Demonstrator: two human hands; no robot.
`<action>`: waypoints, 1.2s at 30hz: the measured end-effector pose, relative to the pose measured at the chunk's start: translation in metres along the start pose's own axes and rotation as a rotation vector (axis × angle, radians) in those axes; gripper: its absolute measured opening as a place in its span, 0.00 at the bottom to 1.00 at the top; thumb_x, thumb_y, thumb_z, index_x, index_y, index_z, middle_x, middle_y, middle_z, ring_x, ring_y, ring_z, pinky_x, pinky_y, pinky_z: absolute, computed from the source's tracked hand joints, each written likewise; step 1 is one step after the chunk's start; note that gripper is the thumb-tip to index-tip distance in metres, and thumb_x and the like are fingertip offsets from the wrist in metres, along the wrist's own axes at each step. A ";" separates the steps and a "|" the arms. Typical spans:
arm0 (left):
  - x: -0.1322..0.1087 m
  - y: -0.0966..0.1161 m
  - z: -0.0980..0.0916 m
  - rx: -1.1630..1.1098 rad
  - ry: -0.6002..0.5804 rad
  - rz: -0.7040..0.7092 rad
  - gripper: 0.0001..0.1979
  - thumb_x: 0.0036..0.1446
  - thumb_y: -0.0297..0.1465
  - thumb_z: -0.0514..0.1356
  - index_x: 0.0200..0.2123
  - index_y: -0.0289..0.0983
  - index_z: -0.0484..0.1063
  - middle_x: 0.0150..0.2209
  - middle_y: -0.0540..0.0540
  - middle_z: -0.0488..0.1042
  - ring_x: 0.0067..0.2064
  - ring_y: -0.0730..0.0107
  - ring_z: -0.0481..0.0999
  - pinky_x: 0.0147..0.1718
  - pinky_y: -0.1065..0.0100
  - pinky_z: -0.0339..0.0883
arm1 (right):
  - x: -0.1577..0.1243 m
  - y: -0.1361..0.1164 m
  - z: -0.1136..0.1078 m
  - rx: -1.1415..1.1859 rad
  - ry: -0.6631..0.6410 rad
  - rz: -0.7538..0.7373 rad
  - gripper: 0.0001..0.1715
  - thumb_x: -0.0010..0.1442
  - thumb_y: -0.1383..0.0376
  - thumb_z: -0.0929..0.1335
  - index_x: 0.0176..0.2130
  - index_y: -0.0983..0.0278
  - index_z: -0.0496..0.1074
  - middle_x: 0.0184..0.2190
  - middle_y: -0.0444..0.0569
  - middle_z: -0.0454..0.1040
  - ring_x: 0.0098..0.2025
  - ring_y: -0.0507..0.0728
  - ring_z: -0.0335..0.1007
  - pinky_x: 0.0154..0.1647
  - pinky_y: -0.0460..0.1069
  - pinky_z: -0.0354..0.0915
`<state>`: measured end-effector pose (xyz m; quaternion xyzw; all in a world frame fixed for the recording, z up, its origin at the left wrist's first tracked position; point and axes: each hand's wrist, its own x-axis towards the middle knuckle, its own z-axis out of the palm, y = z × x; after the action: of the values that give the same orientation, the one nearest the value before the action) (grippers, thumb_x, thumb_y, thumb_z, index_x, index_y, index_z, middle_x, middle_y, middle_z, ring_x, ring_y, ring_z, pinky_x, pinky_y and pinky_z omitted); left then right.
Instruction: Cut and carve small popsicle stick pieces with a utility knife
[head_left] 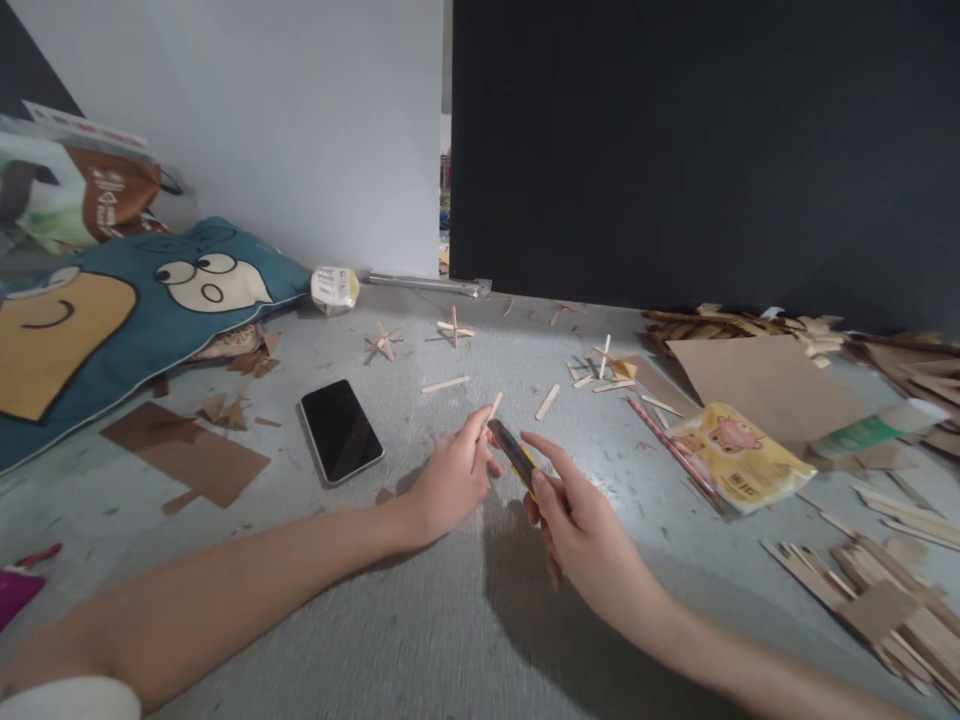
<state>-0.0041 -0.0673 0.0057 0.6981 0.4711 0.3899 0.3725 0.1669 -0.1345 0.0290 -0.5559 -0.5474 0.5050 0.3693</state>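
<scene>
My left hand (457, 475) is closed on a short wooden stick (495, 406) that pokes up from between thumb and fingers. A utility knife (514, 452) with a dark and yellow body is gripped in my right hand (581, 520), its front end close to the stick. Whether the blade touches the wood I cannot tell. Beyond my hands two loose stick pieces lie flat, one stick piece (445, 384) to the left and another stick piece (547, 402) to the right. Farther back stand small crossed-stick figures, among them one crossed-stick piece (454, 328) and a second crossed-stick piece (384, 342).
A phone (341, 432) and brown cardboard (187, 455) lie left, before a blue cushion (225, 270). On the right are a yellow packet (739, 455), a red-striped pencil (675, 450), a green-and-white tube (874, 428) and piled wooden sticks (877, 610). Dark and white panels stand behind.
</scene>
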 end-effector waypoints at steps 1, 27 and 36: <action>0.000 0.000 0.000 -0.002 0.001 0.005 0.19 0.73 0.31 0.48 0.62 0.36 0.66 0.27 0.50 0.76 0.25 0.70 0.75 0.30 0.67 0.69 | 0.000 -0.001 -0.001 0.001 -0.005 0.004 0.36 0.70 0.47 0.60 0.71 0.56 0.61 0.26 0.37 0.65 0.13 0.48 0.55 0.10 0.45 0.61; 0.012 -0.004 -0.003 -0.329 0.079 -0.180 0.17 0.73 0.44 0.48 0.48 0.39 0.68 0.24 0.57 0.64 0.17 0.78 0.60 0.18 0.73 0.55 | 0.008 -0.007 -0.019 -0.120 0.011 -0.083 0.35 0.72 0.49 0.60 0.70 0.59 0.65 0.25 0.38 0.63 0.14 0.46 0.50 0.14 0.43 0.56; 0.010 -0.001 -0.003 -0.230 0.088 -0.117 0.12 0.72 0.41 0.48 0.45 0.40 0.65 0.27 0.55 0.70 0.18 0.78 0.65 0.19 0.73 0.58 | 0.009 -0.003 -0.017 -0.118 0.001 -0.068 0.35 0.72 0.48 0.59 0.70 0.59 0.65 0.25 0.39 0.64 0.14 0.47 0.51 0.13 0.44 0.57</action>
<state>-0.0050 -0.0573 0.0082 0.6044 0.4791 0.4490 0.4511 0.1813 -0.1232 0.0342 -0.5579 -0.5946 0.4587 0.3531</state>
